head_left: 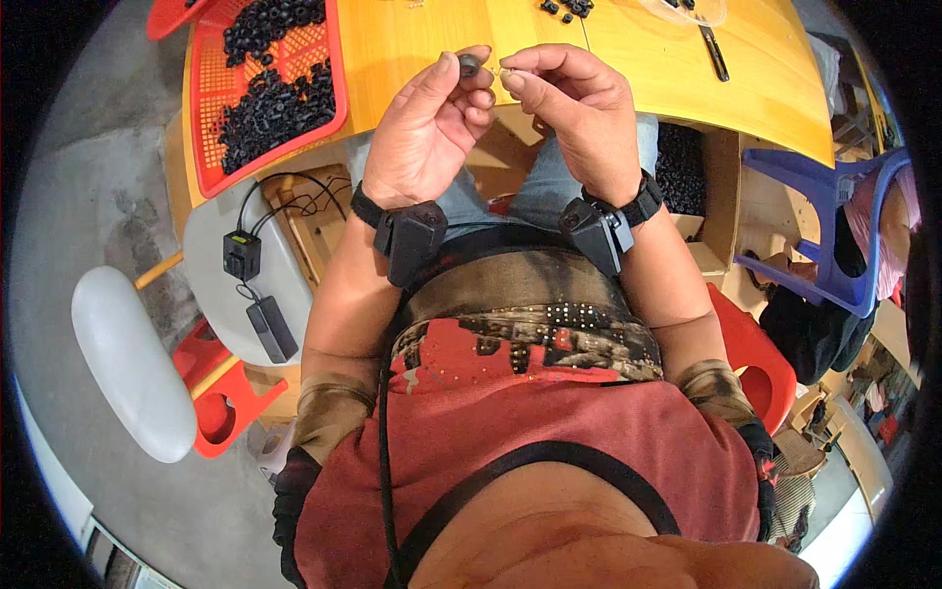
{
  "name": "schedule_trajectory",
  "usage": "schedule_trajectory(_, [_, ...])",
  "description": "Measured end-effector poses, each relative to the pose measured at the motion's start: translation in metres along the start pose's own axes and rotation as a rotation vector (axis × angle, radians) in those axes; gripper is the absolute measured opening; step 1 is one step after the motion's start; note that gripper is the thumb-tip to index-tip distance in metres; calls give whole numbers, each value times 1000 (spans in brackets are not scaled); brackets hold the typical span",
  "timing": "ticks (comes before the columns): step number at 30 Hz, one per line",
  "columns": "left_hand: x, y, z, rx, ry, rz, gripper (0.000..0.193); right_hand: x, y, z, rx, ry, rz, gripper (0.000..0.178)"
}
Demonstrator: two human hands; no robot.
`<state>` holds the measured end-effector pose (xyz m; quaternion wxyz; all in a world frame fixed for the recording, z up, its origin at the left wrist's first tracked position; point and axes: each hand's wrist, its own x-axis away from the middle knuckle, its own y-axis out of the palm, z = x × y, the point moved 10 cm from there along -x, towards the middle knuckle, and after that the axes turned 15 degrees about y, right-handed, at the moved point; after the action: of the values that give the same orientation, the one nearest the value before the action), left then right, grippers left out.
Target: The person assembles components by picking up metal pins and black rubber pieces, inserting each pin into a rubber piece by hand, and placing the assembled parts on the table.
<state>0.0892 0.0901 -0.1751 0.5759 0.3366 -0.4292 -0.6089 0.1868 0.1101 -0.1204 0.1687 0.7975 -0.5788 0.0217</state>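
Note:
My left hand (432, 128) is raised over the near edge of the yellow table (412, 39), its thumb and fingers closed on a small round black part (469, 66). Close beside it, my right hand (584, 108) pinches thumb and forefinger together. Something tiny and thin, perhaps metallic, shows at that pinch, but its kind is too small to make out. The two hands' fingertips nearly meet, a narrow gap between them. Each wrist wears a black strap with a boxy black device.
A red plastic basket (339, 79) of black parts stands at the table's left. More black parts (569, 8) and a black-handled tool (714, 54) lie farther right. Below the right side sits a cardboard box (723, 187) of black pieces. A grey chair holds wired devices (241, 256); a blue chair (854, 236) stands right.

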Motion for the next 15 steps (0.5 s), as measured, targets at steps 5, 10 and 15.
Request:
schedule_trajectory(5, [0, -2, -1, -16, 14, 35, 30, 1, -2, -1, 29, -4, 44, 11])
schedule_trajectory(10, [0, 3, 8, -96, 99, 13, 27, 2, -3, -2, 42, -27, 45, 10])
schedule_trajectory(15, [-1, 11, 34, -459, 299, -63, 29, 2, -11, -1, 101, -36, 106, 10])
